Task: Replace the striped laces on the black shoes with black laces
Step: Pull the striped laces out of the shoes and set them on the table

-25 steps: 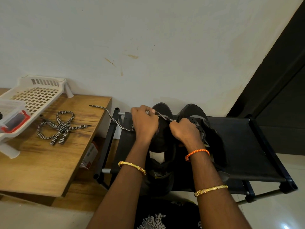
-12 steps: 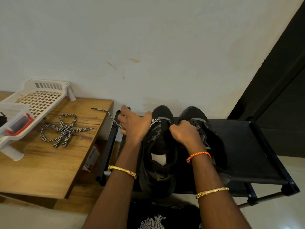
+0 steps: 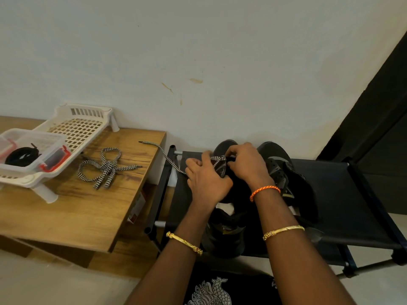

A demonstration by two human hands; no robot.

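As the left hand [image 3: 206,181] has come back beside the right hand [image 3: 246,164], both pinch the striped lace [image 3: 219,160] at the left shoe [image 3: 224,194]; unlacing continues.

Both forearms reached forward from the bottom of the view, converging toward each other. The left hand [image 3: 206,180] lay knuckles-up, its fingers curled and the thumb side turned toward the other hand. The right hand [image 3: 246,165] sat just beyond it and slightly higher — fingers bent inward, tips nearly meeting the left hand's. Each forearm wore a gold bangle, and the right wrist also carried an orange braided band — whether either hand pinched anything could not be judged for certain.
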